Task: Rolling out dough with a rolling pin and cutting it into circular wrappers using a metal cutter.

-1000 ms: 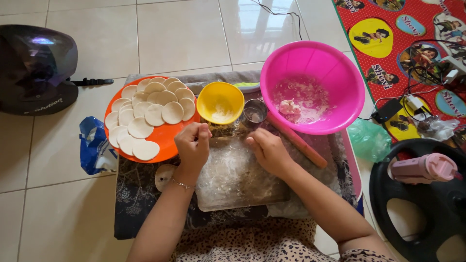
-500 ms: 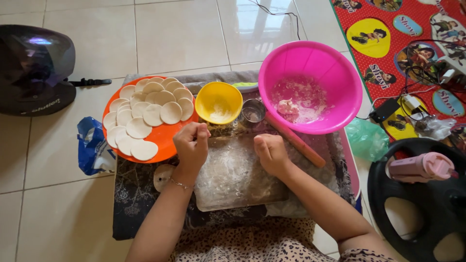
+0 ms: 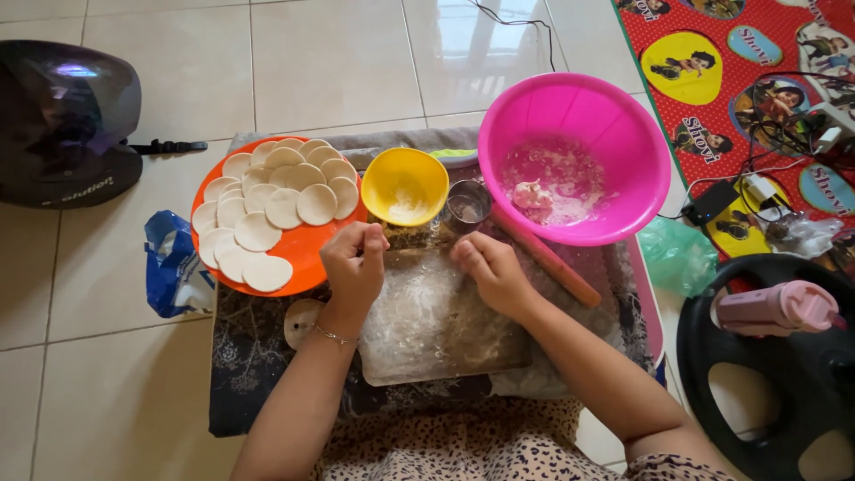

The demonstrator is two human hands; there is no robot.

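Observation:
My left hand (image 3: pixel 353 265) is curled into a loose fist at the far left corner of a flour-dusted board (image 3: pixel 436 334), just below a yellow bowl (image 3: pixel 405 183). Nothing shows between its fingers. My right hand (image 3: pixel 492 272) rests on the board's far edge with its fingers bent under, close to a small metal cup (image 3: pixel 468 203). A wooden rolling pin (image 3: pixel 554 264) lies slanted to the right of that hand. Left of my left hand, an orange plate (image 3: pixel 298 258) holds several flat white dough rounds (image 3: pixel 267 209).
A pink basin (image 3: pixel 623 116) with a dough lump (image 3: pixel 533 194) stands far right of the board. One dough round (image 3: pixel 303 321) lies on the dark cloth (image 3: pixel 258 374). Around it are a dark helmet (image 3: pixel 62 120), blue bag (image 3: pixel 174 267), green bag (image 3: pixel 677 254), black ring (image 3: pixel 775 392) and pink bottle (image 3: pixel 775 307).
Both hands stay at the board's far edge. My right hand has shifted only slightly, and the fingers of both hands have moved a little.

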